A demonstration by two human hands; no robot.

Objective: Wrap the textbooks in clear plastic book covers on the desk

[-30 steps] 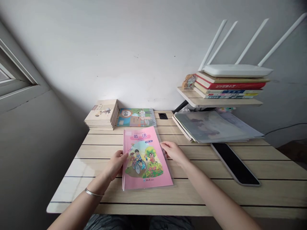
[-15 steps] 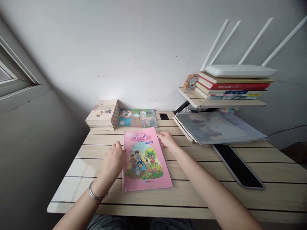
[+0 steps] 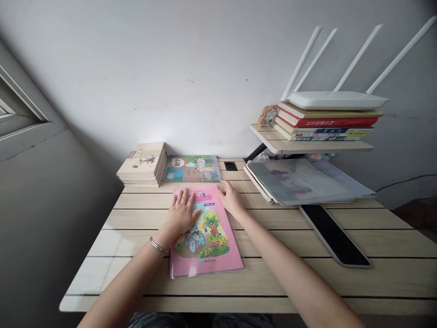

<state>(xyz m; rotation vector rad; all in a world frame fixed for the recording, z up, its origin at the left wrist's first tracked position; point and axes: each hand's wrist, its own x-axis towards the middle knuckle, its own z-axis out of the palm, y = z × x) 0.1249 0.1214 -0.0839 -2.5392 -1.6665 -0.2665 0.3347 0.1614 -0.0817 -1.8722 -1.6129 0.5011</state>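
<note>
A pink textbook with a cartoon of children and a bicycle lies closed on the desk in front of me, in a clear plastic cover. My left hand rests flat on its upper left part, fingers spread, hiding some of the title and picture. At the book's upper right edge is my right hand, its fingers closed on that edge; the fingertips are partly hidden. Just behind the pink book lies a blue-green textbook, and left of that stands a stack of cream-coloured books.
On the right, a phone lies on the wooden desk. Behind it are papers and folders under a small raised shelf. That shelf carries stacked books and a white router. A black socket sits near the wall.
My left hand has moved from the book's left edge onto its cover and spread flat. My right hand stays at the upper right edge. The view has shifted slightly.
</note>
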